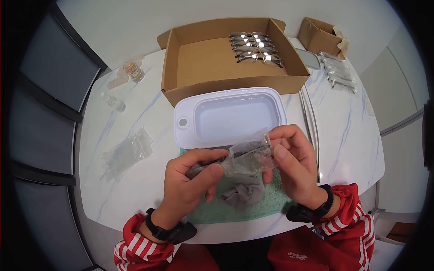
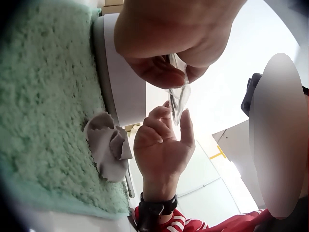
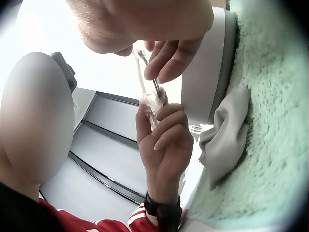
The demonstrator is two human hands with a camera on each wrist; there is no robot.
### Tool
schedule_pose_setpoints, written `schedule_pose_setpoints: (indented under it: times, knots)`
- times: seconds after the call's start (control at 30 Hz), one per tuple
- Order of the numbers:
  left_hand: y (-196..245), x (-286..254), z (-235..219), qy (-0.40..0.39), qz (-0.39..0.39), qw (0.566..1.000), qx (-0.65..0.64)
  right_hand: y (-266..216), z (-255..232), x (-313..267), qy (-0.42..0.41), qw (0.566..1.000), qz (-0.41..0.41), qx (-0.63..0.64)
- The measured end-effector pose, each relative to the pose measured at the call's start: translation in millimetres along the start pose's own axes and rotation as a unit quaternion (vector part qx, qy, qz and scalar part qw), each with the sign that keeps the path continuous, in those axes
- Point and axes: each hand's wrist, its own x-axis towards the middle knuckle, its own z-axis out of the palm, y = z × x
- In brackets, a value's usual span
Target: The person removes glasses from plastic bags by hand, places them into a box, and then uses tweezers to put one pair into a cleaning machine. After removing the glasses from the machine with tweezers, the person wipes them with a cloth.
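Observation:
A clear plastic bag (image 1: 248, 161) with a dark-framed pair of glasses (image 3: 155, 85) inside is held between both hands, above a green towel (image 1: 210, 216). My left hand (image 1: 187, 178) grips the bag's left end, thumb on top and fingers underneath. At the other end my right hand (image 1: 296, 165) pinches the plastic by its edge between thumb and fingers. Beneath the bag a crumpled grey cloth (image 1: 246, 193) lies on the towel. Just beyond stands a white basin (image 1: 181, 135), with what looks like water inside.
Behind the basin is an open cardboard box (image 1: 181, 86) with several glasses (image 1: 257, 58) in a row. More bagged glasses (image 1: 338, 72) lie at right, near a small carton (image 1: 318, 36). Empty plastic bags (image 1: 129, 153), a small bottle (image 1: 114, 103) and a jar (image 1: 134, 72) are at left.

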Motion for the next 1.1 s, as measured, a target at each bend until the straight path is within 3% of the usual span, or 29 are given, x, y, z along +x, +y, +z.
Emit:
schedule_pose_setpoints:
  times: [0.07, 0.37, 0.57, 0.63, 0.73, 0.87, 0.97, 1.1]
  knots:
    - [-0.3, 0.8, 0.7, -0.002, 0.005, 1.0, 0.001, 0.1, 0.1, 0.8, 0.009, 0.999, -0.03, -0.012]
    - [-4.0, 3.5, 8.2, -0.068, 0.02, 0.997, 0.006, 2.1, 12.0, -6.8, 0.008, 0.998, 0.06, 0.016]
    - [-1.9, 2.2, 5.2, -0.042, -0.012, 0.998, 0.048, 1.0, 15.2, -7.7, -0.027, 0.992, 0.119, -0.027]
    - [-0.3, 0.7, 4.3, -0.035, -0.015, 0.999, 0.028, -1.3, 17.7, -5.0, -0.017, 0.997, 0.048, -0.052]
    - [-0.8, -0.1, 2.1, -0.033, -0.012, 0.999, -0.007, -6.8, 2.3, -4.8, -0.021, 0.996, 0.009, -0.082]
    - [0.2, 0.2, 3.5, -0.037, -0.009, 0.999, -0.016, -10.9, 2.7, -0.6, -0.026, 0.995, 0.008, -0.097]
    - [-2.3, 0.4, 3.9, -0.026, 0.002, 0.999, -0.022, -13.1, 0.7, 0.7, 0.013, 0.995, 0.02, -0.093]
    - [0.2, -0.4, 4.0, -0.006, 0.004, 0.999, -0.032, -22.8, -7.9, 8.1, 0.066, 0.993, -0.026, -0.099]
